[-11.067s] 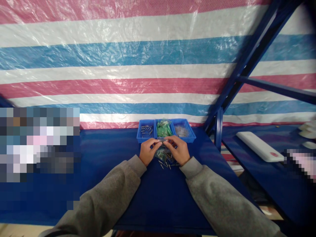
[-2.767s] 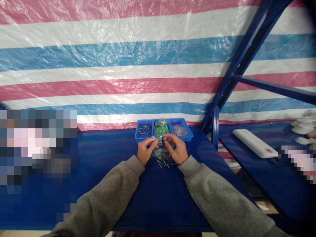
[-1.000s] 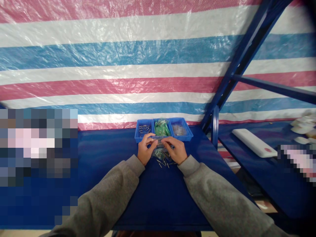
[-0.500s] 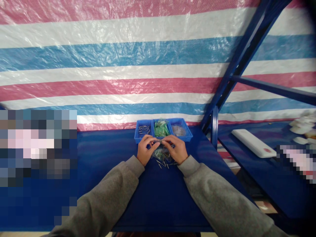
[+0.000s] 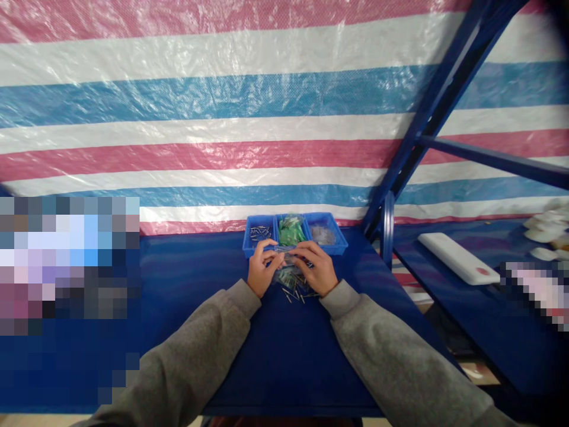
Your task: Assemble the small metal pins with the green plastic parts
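Between my two hands is a small clear plastic bag (image 5: 284, 249), raised just in front of the blue bins. My left hand (image 5: 263, 270) pinches its left side with thumb and fingertips. On its right side, the fingers of my right hand (image 5: 319, 270) are closed on the same bag. What lies inside it is too small to make out. Below my hands sits a pile of loose metal pins or screws (image 5: 294, 293), with filled clear bags (image 5: 288, 277) showing green bits behind it. My palms hide part of this pile.
Three joined blue bins (image 5: 243, 240) stand behind my hands, holding metal pins, green packets and clear bags. The blue table (image 5: 284, 362) runs beneath. At right are a blue metal frame (image 5: 387, 231) and a white oblong device (image 5: 457, 258). A pixelated patch covers the left.
My hands have stayed over the pile while my fingers shifted their pinch on the bag. Its clear film shows more now than half a second ago, when fingertips were closer together.
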Demonstrator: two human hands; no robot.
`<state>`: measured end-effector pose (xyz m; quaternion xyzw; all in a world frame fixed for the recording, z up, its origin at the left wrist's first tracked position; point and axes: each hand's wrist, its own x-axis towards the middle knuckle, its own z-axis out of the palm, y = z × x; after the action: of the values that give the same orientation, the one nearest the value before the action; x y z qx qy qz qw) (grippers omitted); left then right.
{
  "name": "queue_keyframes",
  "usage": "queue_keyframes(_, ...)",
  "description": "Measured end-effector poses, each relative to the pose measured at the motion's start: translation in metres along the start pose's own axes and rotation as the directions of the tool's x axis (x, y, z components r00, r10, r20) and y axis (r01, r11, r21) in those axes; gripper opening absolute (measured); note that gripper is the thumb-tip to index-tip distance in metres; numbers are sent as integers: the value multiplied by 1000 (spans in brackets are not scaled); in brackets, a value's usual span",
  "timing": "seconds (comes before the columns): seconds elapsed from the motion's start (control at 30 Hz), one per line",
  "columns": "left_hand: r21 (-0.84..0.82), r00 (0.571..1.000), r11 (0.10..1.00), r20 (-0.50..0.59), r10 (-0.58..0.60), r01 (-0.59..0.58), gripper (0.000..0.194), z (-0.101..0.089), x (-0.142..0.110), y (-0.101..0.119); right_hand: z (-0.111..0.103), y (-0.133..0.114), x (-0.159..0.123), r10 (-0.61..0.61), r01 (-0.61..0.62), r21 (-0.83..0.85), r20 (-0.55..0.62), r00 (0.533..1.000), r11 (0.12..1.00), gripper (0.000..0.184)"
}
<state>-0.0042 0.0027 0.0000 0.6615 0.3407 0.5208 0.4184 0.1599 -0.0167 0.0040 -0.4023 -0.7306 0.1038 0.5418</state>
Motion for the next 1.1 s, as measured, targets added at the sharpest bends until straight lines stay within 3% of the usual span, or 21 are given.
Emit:
queue_keyframes(0.13,120,993,986,42,107,-112,27,-4,1,4,0,-1,1,43,-43,3,-22,999,999,15)
queue_keyframes(0.3,277,965,926,9,263,-255,19,-5,5,4,3,2,-2,162,-158,65,-60,985,985,14)
queue_keyframes(0.43,228,983,957,17,182,-181,16,-2,4,-2,4,3,-4,143,-140,88,-24,989,986,14)
queue_keyframes(0.57,101,997,993,-14,71,-69,31,0,1,-6,2,2,-2,-2,1,44,18,1000,999,21)
queue_keyframes(0.67,67,999,997,-8,31,-31,37,0,-1,-4,1,2,-1,-46,46,17,-2,999,999,19)
queue_keyframes(0.77,73,999,996,6,49,-50,29,-2,-1,1,1,2,0,-23,23,2,-22,1000,1000,15)
queue_keyframes(0.97,285,970,929,13,242,-235,21,-4,4,5,3,1,-1,121,-120,40,-24,992,992,9)
queue_keyframes(1.1,213,986,963,17,163,-163,19,-3,4,-2,5,2,-4,171,-167,101,-26,985,981,11)
